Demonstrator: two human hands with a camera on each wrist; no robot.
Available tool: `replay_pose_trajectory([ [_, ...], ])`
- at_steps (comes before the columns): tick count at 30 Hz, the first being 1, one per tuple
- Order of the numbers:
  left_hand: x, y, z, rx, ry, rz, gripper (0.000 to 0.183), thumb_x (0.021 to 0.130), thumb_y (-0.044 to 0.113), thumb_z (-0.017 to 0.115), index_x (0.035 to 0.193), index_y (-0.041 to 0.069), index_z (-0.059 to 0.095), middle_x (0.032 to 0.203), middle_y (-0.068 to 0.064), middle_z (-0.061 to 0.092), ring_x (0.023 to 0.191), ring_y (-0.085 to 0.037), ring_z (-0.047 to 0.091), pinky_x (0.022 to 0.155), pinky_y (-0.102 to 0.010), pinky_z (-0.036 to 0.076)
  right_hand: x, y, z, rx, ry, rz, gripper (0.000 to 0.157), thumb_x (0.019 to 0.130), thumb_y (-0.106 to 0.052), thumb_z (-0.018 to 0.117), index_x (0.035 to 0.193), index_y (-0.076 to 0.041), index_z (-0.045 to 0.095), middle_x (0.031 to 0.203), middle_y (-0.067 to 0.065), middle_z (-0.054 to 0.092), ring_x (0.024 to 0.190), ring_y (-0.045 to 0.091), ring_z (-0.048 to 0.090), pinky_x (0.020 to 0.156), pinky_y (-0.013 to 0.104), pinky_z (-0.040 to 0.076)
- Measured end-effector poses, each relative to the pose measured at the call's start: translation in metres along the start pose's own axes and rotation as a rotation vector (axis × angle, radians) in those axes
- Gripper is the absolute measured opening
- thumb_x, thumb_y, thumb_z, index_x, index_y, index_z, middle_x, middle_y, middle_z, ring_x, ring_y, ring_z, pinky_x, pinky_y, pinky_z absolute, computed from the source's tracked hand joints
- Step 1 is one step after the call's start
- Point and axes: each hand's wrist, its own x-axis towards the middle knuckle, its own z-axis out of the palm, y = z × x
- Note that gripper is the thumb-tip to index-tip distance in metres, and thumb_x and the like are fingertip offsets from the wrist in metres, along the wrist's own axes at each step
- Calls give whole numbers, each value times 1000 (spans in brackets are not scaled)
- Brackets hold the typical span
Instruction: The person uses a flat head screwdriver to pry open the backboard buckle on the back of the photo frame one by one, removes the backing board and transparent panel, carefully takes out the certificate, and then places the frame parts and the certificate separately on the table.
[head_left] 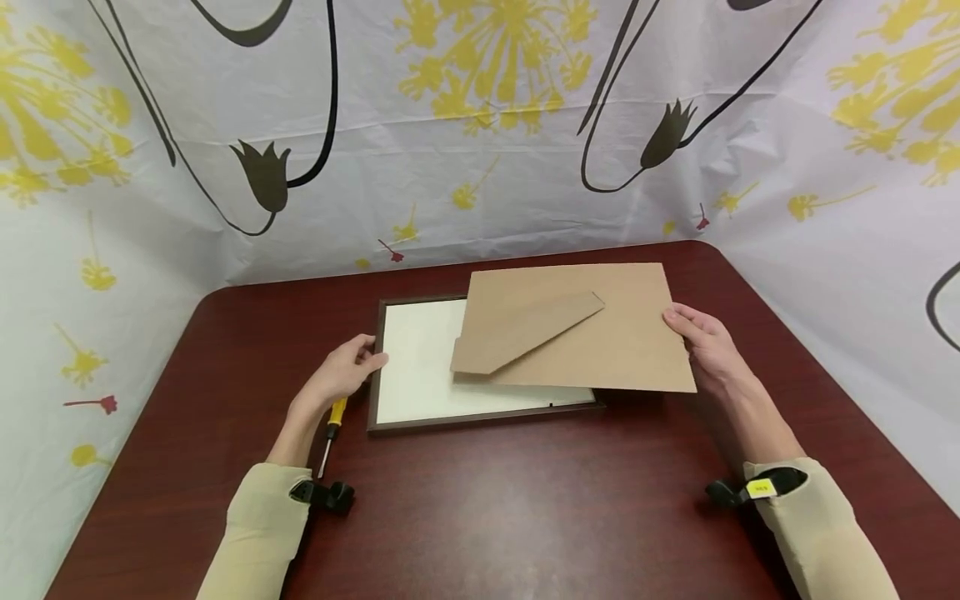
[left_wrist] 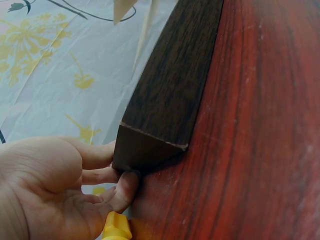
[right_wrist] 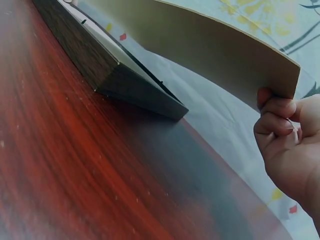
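Observation:
A brown cardboard backing board [head_left: 626, 342] with an easel leg [head_left: 525, 335] on its face is tilted over the right part of a picture frame [head_left: 487, 418]. My right hand [head_left: 708, 343] pinches the board's right edge, thumb on top and fingers curled underneath. In the right wrist view that end of the board [right_wrist: 225, 55] is raised above the frame. My left hand [head_left: 343, 367] holds the frame's left side, its thumb over the rim. The left wrist view shows its fingers at the frame's dark wood-grain corner [left_wrist: 150, 142]. A white sheet [head_left: 416, 358] lies inside the frame, partly hidden by the board.
A screwdriver [head_left: 337, 412] with a yellow and black handle lies beside the left forearm, close to the frame's left side. The dark red table [head_left: 495, 517] has rounded far corners. Behind it and at its sides hangs a white patterned curtain [head_left: 420, 167].

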Motion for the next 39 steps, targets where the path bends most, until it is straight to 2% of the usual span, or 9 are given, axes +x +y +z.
replay_pose_trajectory([
  [5,1,-2,0,-12,-2,2,60,108,27,51,151,-8,32,130,-27,50,106,-34,52,85,-42,46,-7,-3,-8,52,48,-39,22,108,-4,44,103,-6,64,85,3,72,70,11,70,57,26,56],
  [7,1,-2,0,-11,-3,4,60,108,28,51,152,-8,32,132,-27,50,107,-34,52,86,-43,46,-10,-4,-11,83,65,-68,23,108,-2,42,102,-5,65,83,3,72,65,9,67,54,23,53],
  [13,0,-2,-1,-2,-7,4,60,108,29,51,152,-7,32,134,-28,50,109,-35,54,86,-44,47,-22,-5,-25,192,97,-146,26,108,2,38,101,-1,63,78,4,69,54,4,53,47,16,37],
  [16,0,-2,-1,-1,-8,2,60,108,29,50,152,-7,31,133,-28,50,108,-34,53,85,-43,46,-28,-7,-32,225,123,-172,25,107,2,39,99,0,63,77,5,68,53,5,50,47,16,30],
  [21,1,-3,0,-8,-6,7,60,108,28,51,152,-8,31,133,-28,49,109,-35,53,86,-43,46,-37,-9,-45,285,167,-214,18,106,2,45,97,3,60,73,8,66,52,10,34,50,22,18],
  [24,2,-3,0,-11,-7,9,60,108,28,51,152,-9,30,133,-28,49,109,-35,53,86,-43,47,-43,-10,-53,346,198,-228,17,106,3,43,97,4,58,73,10,65,52,13,32,51,23,17],
  [32,0,-2,0,-10,-6,-2,61,108,29,50,152,-8,30,135,-28,48,111,-36,52,88,-45,46,-58,-14,-67,496,299,-299,17,104,8,41,91,6,51,77,16,64,52,15,40,51,22,20],
  [39,1,-2,0,-5,-9,-4,61,108,30,50,152,-8,30,136,-29,48,112,-36,52,88,-45,46,-66,-15,-74,526,353,-371,17,105,8,39,90,8,47,73,18,63,50,17,38,51,23,19],
])
